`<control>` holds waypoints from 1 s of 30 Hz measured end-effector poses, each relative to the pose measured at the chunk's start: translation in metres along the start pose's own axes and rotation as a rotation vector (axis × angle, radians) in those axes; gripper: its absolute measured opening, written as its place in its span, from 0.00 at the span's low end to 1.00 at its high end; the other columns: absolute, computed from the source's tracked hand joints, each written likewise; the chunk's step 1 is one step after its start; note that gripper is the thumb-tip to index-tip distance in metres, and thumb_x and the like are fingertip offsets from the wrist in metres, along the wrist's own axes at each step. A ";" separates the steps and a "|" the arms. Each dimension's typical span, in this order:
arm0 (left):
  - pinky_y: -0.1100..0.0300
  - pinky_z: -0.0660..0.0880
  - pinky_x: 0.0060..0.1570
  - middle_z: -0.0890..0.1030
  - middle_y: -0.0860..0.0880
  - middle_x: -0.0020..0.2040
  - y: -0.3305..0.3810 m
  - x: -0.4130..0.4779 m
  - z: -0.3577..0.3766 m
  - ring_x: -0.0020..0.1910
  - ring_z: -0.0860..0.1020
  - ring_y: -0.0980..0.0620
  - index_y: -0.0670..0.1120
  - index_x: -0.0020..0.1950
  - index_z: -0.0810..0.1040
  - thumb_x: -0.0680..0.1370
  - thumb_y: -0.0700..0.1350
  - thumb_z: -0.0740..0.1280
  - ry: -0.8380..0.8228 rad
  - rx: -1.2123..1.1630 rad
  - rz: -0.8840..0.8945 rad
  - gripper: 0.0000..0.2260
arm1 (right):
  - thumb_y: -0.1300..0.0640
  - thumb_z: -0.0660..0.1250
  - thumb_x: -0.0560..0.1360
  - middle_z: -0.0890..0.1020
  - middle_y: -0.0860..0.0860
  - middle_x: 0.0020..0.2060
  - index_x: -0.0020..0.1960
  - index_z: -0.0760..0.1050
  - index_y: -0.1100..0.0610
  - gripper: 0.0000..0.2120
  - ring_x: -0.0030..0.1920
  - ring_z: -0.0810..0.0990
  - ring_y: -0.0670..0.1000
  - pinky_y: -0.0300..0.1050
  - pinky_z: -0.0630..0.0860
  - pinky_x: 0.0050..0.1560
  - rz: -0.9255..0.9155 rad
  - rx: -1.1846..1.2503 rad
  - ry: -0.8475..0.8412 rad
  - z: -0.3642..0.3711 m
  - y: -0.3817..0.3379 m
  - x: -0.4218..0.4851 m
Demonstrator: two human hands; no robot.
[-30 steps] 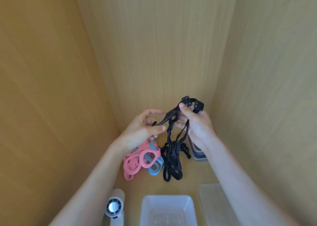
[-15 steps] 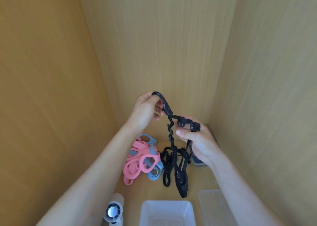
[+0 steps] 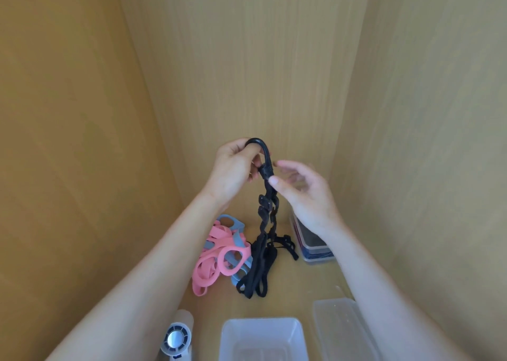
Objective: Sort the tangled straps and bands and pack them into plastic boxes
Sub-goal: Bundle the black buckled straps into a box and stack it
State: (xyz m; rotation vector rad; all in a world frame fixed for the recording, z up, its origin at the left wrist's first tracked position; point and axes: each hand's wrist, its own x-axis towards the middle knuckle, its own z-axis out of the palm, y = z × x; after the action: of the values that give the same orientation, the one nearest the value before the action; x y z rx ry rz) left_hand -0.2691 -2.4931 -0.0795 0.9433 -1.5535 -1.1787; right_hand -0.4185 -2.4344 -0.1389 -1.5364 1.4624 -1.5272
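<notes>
My left hand (image 3: pixel 233 168) grips the looped top end of a black strap (image 3: pixel 267 207) and holds it up in front of the back wall. The strap hangs twisted down to a black tangle (image 3: pixel 260 267) on the wooden floor. My right hand (image 3: pixel 301 193) is blurred beside the strap, fingers spread, thumb tip close to the strap just under the loop; it holds nothing. Pink bands (image 3: pixel 216 262) and grey-blue bands (image 3: pixel 233 223) lie knotted together left of the black tangle. An open clear plastic box (image 3: pixel 263 338) stands at the bottom middle.
A clear lid (image 3: pixel 343 330) lies right of the open box. A closed box with dark contents (image 3: pixel 312 240) sits against the right wall. A small white hand fan (image 3: pixel 177 338) lies at the bottom left. Wooden walls close in on three sides.
My left hand lifted the strap's loop end higher. My right hand let go of the buckled end and rose, open, beside the strap. The black strap now hangs straight down.
</notes>
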 end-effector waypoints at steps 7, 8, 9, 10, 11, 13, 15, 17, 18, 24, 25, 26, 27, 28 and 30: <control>0.61 0.77 0.38 0.80 0.52 0.38 -0.003 0.000 0.000 0.36 0.77 0.55 0.40 0.56 0.81 0.80 0.40 0.67 -0.014 -0.024 0.039 0.07 | 0.59 0.72 0.78 0.86 0.55 0.41 0.45 0.82 0.52 0.04 0.36 0.79 0.45 0.44 0.78 0.43 0.004 0.029 -0.025 0.004 -0.029 0.031; 0.59 0.79 0.44 0.81 0.51 0.43 -0.006 0.000 -0.002 0.41 0.79 0.54 0.43 0.59 0.80 0.80 0.41 0.67 -0.023 -0.044 0.020 0.09 | 0.59 0.71 0.78 0.85 0.51 0.38 0.45 0.82 0.53 0.04 0.34 0.79 0.43 0.38 0.77 0.40 0.012 0.073 -0.011 0.002 -0.031 0.034; 0.57 0.79 0.50 0.82 0.49 0.49 -0.010 -0.001 -0.003 0.47 0.81 0.52 0.45 0.62 0.79 0.80 0.43 0.67 -0.049 -0.055 -0.008 0.11 | 0.58 0.71 0.78 0.85 0.48 0.36 0.45 0.82 0.54 0.04 0.33 0.79 0.42 0.35 0.76 0.38 0.023 0.110 0.000 -0.001 -0.035 0.038; 0.55 0.78 0.56 0.83 0.46 0.55 -0.014 -0.002 -0.004 0.53 0.81 0.49 0.46 0.64 0.78 0.80 0.48 0.67 -0.091 -0.058 -0.045 0.14 | 0.58 0.71 0.79 0.85 0.47 0.35 0.45 0.82 0.55 0.04 0.32 0.79 0.43 0.35 0.76 0.38 0.035 0.151 0.005 -0.004 -0.038 0.042; 0.53 0.76 0.60 0.83 0.44 0.58 -0.018 -0.004 -0.005 0.58 0.81 0.47 0.45 0.64 0.78 0.78 0.53 0.66 -0.146 -0.054 -0.082 0.18 | 0.58 0.71 0.79 0.84 0.47 0.34 0.45 0.81 0.56 0.04 0.33 0.80 0.44 0.37 0.76 0.39 0.049 0.200 0.004 -0.007 -0.042 0.046; 0.52 0.74 0.65 0.83 0.43 0.60 -0.026 -0.007 -0.004 0.62 0.80 0.46 0.44 0.63 0.79 0.76 0.58 0.64 -0.253 -0.040 -0.135 0.23 | 0.58 0.71 0.79 0.84 0.49 0.35 0.46 0.81 0.58 0.05 0.34 0.79 0.48 0.43 0.77 0.41 0.076 0.311 -0.003 -0.011 -0.051 0.056; 0.51 0.73 0.67 0.84 0.44 0.58 -0.031 -0.008 -0.003 0.61 0.81 0.47 0.43 0.60 0.81 0.77 0.59 0.63 -0.313 -0.046 -0.150 0.23 | 0.59 0.71 0.79 0.84 0.50 0.37 0.46 0.80 0.59 0.04 0.34 0.79 0.50 0.45 0.76 0.42 0.079 0.365 -0.003 -0.014 -0.060 0.065; 0.49 0.74 0.66 0.85 0.43 0.56 -0.034 -0.007 -0.002 0.58 0.83 0.45 0.43 0.57 0.81 0.81 0.57 0.64 -0.355 -0.082 -0.139 0.19 | 0.59 0.71 0.79 0.84 0.50 0.37 0.47 0.80 0.59 0.03 0.33 0.78 0.50 0.44 0.76 0.41 0.062 0.359 0.010 -0.018 -0.068 0.074; 0.49 0.76 0.64 0.86 0.42 0.54 -0.035 -0.007 -0.001 0.56 0.84 0.43 0.43 0.56 0.80 0.82 0.56 0.64 -0.374 -0.081 -0.136 0.17 | 0.59 0.71 0.79 0.83 0.50 0.37 0.47 0.80 0.59 0.03 0.33 0.78 0.50 0.44 0.76 0.41 0.050 0.348 0.022 -0.020 -0.072 0.079; 0.50 0.79 0.51 0.82 0.45 0.37 -0.039 -0.006 0.003 0.38 0.82 0.45 0.45 0.51 0.78 0.80 0.59 0.62 -0.423 -0.055 -0.131 0.18 | 0.60 0.71 0.79 0.84 0.49 0.36 0.47 0.80 0.59 0.02 0.31 0.78 0.48 0.41 0.78 0.38 -0.035 0.284 0.096 -0.033 -0.088 0.097; 0.47 0.79 0.51 0.79 0.46 0.35 -0.041 -0.006 0.003 0.36 0.80 0.46 0.45 0.51 0.78 0.80 0.59 0.62 -0.416 -0.080 -0.138 0.17 | 0.60 0.71 0.79 0.84 0.50 0.37 0.48 0.80 0.59 0.02 0.31 0.78 0.48 0.41 0.78 0.38 -0.040 0.280 0.105 -0.033 -0.089 0.099; 0.45 0.78 0.52 0.76 0.46 0.34 -0.043 -0.006 0.005 0.34 0.78 0.47 0.44 0.51 0.78 0.82 0.57 0.61 -0.412 -0.101 -0.148 0.17 | 0.60 0.70 0.79 0.84 0.51 0.38 0.48 0.80 0.59 0.02 0.31 0.79 0.48 0.41 0.78 0.38 -0.040 0.281 0.120 -0.034 -0.089 0.101; 0.46 0.77 0.51 0.73 0.47 0.32 -0.045 -0.006 0.006 0.32 0.75 0.48 0.42 0.51 0.77 0.83 0.56 0.60 -0.411 -0.111 -0.157 0.17 | 0.60 0.70 0.79 0.83 0.51 0.38 0.47 0.80 0.59 0.03 0.32 0.79 0.48 0.41 0.78 0.39 -0.035 0.287 0.139 -0.036 -0.089 0.103; 0.47 0.76 0.49 0.71 0.48 0.31 -0.048 -0.007 0.008 0.30 0.72 0.49 0.41 0.50 0.77 0.84 0.54 0.59 -0.411 -0.115 -0.168 0.17 | 0.61 0.70 0.80 0.83 0.51 0.39 0.46 0.80 0.58 0.04 0.32 0.78 0.48 0.41 0.78 0.39 -0.030 0.295 0.161 -0.039 -0.089 0.106; 0.53 0.76 0.44 0.67 0.50 0.31 -0.051 -0.009 0.009 0.30 0.67 0.50 0.42 0.46 0.75 0.85 0.53 0.58 -0.401 -0.157 -0.201 0.17 | 0.61 0.70 0.79 0.83 0.51 0.38 0.45 0.80 0.58 0.04 0.32 0.78 0.48 0.40 0.77 0.38 -0.028 0.290 0.189 -0.043 -0.090 0.112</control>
State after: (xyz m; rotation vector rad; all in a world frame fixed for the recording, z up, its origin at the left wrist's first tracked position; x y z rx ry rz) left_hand -0.2738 -2.4943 -0.1316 0.8052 -1.6712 -1.6876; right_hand -0.4545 -2.4969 -0.0077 -1.2757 1.2524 -1.8511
